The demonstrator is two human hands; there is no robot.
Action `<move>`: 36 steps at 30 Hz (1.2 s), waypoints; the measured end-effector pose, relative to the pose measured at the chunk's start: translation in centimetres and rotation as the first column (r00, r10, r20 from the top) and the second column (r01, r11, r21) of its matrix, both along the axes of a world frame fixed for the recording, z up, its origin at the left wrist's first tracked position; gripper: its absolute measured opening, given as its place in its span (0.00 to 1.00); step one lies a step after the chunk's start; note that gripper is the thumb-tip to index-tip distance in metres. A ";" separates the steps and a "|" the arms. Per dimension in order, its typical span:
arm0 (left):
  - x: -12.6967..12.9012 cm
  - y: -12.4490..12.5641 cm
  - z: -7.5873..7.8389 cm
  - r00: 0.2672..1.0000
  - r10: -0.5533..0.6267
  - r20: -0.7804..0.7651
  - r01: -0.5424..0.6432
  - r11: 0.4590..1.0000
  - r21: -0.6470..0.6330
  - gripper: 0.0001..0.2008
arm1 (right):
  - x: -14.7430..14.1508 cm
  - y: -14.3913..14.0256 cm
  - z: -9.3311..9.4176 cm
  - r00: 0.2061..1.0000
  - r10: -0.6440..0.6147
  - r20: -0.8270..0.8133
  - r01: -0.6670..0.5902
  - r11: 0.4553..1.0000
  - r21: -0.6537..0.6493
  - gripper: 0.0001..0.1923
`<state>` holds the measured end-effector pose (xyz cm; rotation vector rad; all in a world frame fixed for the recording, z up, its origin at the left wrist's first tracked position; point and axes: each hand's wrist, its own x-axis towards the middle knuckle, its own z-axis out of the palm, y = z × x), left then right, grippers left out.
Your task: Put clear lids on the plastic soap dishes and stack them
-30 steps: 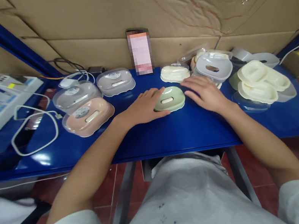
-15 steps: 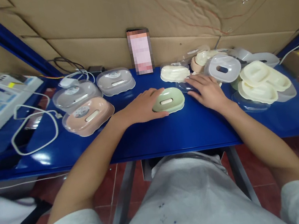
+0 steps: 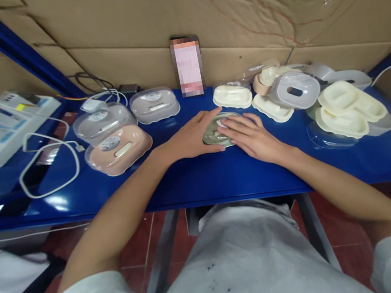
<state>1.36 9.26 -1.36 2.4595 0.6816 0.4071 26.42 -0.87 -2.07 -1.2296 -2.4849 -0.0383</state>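
In the head view, a green dish (image 3: pixel 211 137) sits on the blue table (image 3: pixel 187 183), about mid-width and in front of the propped phone (image 3: pixel 188 69). Its long axis runs left to right, roughly along the table's front edge, so that one rounded end points left and the other right; it lies flat. A clear cover (image 3: pixel 227 115) with a pale label appears to lie over it, though the fingers hide much of this and its fit cannot be told.

The left forearm (image 3: pixel 126 206) slants up from the lower left, and the left hand (image 3: pixel 193 135) is low, palm side toward the dish. Thumb and fingers are spread wide in a C — thumb along the near side, index finger along the far side — and close around the dish's left end.

The right forearm (image 3: pixel 339 187) comes in from the lower right. The right hand (image 3: pixel 254 137) lies back up over the dish's right end, fingers pointing left and resting on top. Most of these fingers lie close together, while one at the far side stands apart; its thumb is hidden, so whether this hand grips or only presses cannot be told.
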 end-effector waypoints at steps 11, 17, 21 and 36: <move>0.1 0.0 0.1 1.000 -0.021 -0.007 0.021 0.998 0.052 0.54 | 0.7 0.1 -0.3 1.000 0.019 0.019 -0.018 0.998 -0.055 0.29; -0.1 -0.2 0.3 0.995 -0.094 0.042 0.095 0.996 -0.006 0.57 | 0.7 -0.2 0.5 0.996 0.065 0.058 -0.064 0.998 -0.023 0.26; -0.1 -0.2 0.2 0.993 -0.119 0.025 0.119 0.993 0.021 0.54 | 0.4 -0.3 0.3 0.997 0.057 0.046 -0.056 0.998 -0.023 0.26; -4.4 -5.9 2.4 0.933 0.280 -0.228 -0.166 0.893 0.417 0.44 | -1.3 -1.1 -0.8 0.993 0.107 0.054 -0.114 0.982 0.151 0.26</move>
